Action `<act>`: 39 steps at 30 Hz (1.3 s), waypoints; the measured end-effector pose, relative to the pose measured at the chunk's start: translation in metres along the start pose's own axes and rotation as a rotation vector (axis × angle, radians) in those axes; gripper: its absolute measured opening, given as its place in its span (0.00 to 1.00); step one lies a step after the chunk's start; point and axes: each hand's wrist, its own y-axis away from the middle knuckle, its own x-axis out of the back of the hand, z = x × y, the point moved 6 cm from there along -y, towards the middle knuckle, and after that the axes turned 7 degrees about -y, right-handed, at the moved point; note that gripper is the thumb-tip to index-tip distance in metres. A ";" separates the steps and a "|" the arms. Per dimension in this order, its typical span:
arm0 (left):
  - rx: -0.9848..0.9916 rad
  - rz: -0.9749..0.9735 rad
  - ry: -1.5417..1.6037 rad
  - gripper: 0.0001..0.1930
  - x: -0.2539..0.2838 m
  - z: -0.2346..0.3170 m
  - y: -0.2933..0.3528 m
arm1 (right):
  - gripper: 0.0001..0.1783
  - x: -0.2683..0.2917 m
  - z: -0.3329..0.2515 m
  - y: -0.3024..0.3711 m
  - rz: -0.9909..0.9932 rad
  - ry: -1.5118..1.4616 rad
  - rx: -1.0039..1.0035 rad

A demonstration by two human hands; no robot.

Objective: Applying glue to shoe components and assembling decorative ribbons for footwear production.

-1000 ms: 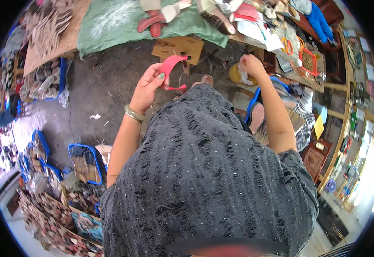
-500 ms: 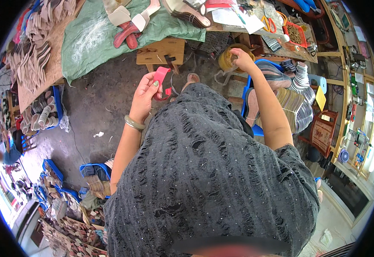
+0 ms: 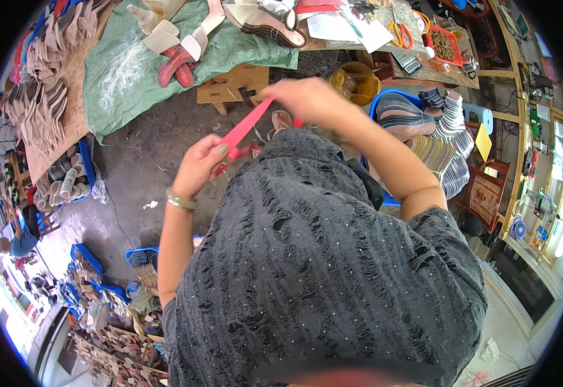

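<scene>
Two bare hands reach out over dark concrete floor (image 3: 126, 174), the left hand (image 3: 196, 166) nearer the body, the right hand (image 3: 307, 102) farther out and to the right. Floor stretches widely to the left of the left fingers, up to the edge of a wooden worktable (image 3: 71, 122). Ahead of that hand, and well apart from it, the hanging edge of a green sheet (image 3: 117, 106) bounds the space. Room is tighter around the right fingers: a low wooden stool (image 3: 230, 87) is just beyond and to their left, a yellow bucket (image 3: 337, 76) near them on the far right side. Farther right of those fingers, the rim of a blue basket (image 3: 384, 94) holding striped insoles (image 3: 449, 151) curves behind the forearm. On the near side, the dark grey top (image 3: 320, 258) closes off the space below both hands. The pink strip (image 3: 250, 124) slants between the hands, smooth, flat and bright, its long stretch nearly straight. The left thumb and fingers pinch its lower part, where it bends into a small loop, a thinner length trailing to their right. Its upper end meets the right fingertips, but motion blur hides whether they have closed on it.
</scene>
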 end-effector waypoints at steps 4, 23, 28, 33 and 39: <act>0.180 -0.083 -0.014 0.09 0.053 -0.028 0.037 | 0.22 0.079 0.139 0.072 0.259 0.320 -0.086; -0.050 0.034 -0.625 0.11 -0.018 0.112 -0.034 | 0.27 0.020 -0.034 -0.049 -0.278 -0.226 0.149; -0.216 0.128 -0.671 0.13 0.004 0.126 -0.016 | 0.15 0.064 -0.008 -0.047 -0.301 -0.430 0.010; -0.139 0.070 -0.637 0.11 0.016 0.126 -0.005 | 0.16 0.077 0.010 -0.044 -0.465 -0.830 -0.119; 0.038 0.066 -0.696 0.13 0.042 0.106 0.010 | 0.18 0.099 0.081 -0.030 -0.349 -0.879 -0.229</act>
